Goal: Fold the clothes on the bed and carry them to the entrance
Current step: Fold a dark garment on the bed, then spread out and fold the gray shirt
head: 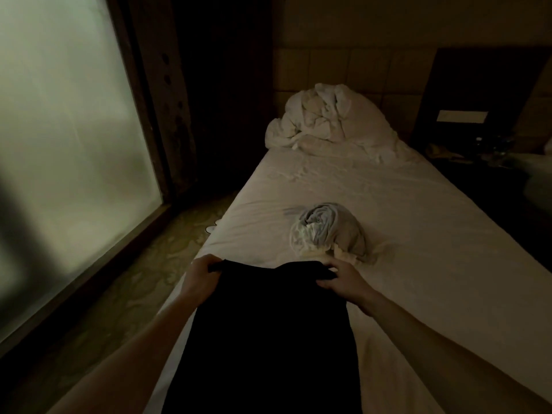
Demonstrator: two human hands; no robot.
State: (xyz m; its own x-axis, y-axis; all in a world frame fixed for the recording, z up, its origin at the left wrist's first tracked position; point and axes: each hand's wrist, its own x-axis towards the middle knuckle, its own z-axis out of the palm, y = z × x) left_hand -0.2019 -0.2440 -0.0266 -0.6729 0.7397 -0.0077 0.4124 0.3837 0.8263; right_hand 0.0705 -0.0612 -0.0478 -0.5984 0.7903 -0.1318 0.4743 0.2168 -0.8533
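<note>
One bed (403, 222) fills most of my view, its pale sheet wrinkled, running away from me toward a padded headboard (343, 67). To my left stands one big frosted window (59, 138) in a dark wooden frame, with patterned carpet (143, 264) between it and the bed. At the far end of the bed lies one heap of white bedding (325, 118), bunched against the headboard. I count two pieces of clothing. One is the black garment (268, 339), spread flat along the bed's near end and cut off by the bottom edge. The other is a grey bundle (328, 231), crumpled in the middle of the bed, just beyond my right hand (343, 279). My left hand (203, 276) pinches the garment's far left corner, fingers curled round the edge; my right hand grips the far right corner the same way. The room is dim. On the dark nightstand (466, 156) at right sit a few small things I cannot make out.
</note>
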